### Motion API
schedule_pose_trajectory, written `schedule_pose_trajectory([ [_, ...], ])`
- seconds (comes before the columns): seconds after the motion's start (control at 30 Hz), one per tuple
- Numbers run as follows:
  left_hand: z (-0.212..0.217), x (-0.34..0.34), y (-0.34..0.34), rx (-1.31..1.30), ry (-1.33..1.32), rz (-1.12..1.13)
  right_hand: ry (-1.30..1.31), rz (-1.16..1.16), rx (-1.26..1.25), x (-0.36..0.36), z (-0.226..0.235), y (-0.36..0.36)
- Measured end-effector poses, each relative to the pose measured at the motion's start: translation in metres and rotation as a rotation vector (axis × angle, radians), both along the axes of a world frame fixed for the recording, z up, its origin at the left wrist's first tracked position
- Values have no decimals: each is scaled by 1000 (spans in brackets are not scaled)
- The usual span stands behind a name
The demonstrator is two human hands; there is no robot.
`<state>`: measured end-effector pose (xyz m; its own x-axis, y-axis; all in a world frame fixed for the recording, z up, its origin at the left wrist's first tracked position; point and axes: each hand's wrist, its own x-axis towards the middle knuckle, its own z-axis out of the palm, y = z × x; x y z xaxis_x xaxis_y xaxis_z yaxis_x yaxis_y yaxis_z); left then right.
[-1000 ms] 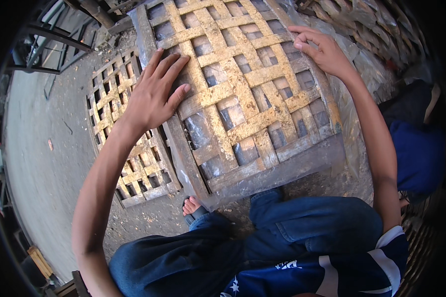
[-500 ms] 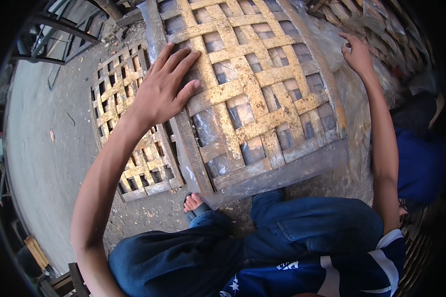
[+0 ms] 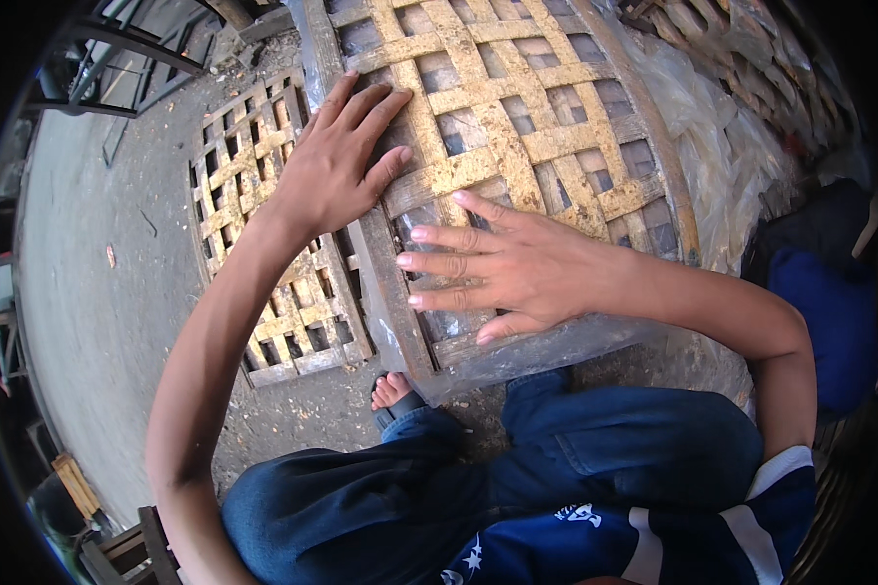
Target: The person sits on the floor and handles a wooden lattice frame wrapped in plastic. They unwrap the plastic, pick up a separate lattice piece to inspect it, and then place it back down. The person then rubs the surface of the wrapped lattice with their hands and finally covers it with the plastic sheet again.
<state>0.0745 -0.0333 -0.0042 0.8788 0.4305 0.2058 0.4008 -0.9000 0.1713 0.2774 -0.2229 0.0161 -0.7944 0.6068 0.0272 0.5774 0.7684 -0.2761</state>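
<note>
In front of me lies a wooden-framed panel (image 3: 510, 144) of woven yellowish bamboo strips, spotted with dirt. Clear plastic sheeting (image 3: 546, 343) shows through its gaps and hangs out below its near edge. My left hand (image 3: 346, 156) rests on the panel's left frame edge, fingers stretched onto the weave. Over the near left part of the lattice is my right hand (image 3: 502, 268), palm down with fingers spread and pointing left; whether it touches the strips I cannot tell. Both hands are open and hold nothing.
A second lattice panel (image 3: 312, 297) lies on the ground to the left. Crumpled clear plastic (image 3: 707, 156) spreads along the right side, near a dark blue cloth-like bundle (image 3: 818, 331). Dark metal frames (image 3: 132, 58) stand at the far left. My sandalled foot (image 3: 394, 398) is below the panel.
My right hand has come from the plastic at the far right, where its finger pointed, to the near left of the panel, fingers now spread. My left hand keeps its place on the frame.
</note>
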Motion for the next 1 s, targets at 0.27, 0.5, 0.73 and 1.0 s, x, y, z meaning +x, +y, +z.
schedule_pose_trajectory([
  [0.27, -4, 4, 1, 61, 46, 10, -713, -1349, 323, 217, -7, 72],
  [0.5, -3, -1, -1, 11, 62, 30, 50, -470, 142, 44, 11, 28],
  [0.73, 2, -5, 0, 16, 59, 20, -406, -765, 282, 118, -11, 98],
  [1.0, -4, 2, 1, -15, 38, -8, 106, -685, 305, 94, 16, 106],
])
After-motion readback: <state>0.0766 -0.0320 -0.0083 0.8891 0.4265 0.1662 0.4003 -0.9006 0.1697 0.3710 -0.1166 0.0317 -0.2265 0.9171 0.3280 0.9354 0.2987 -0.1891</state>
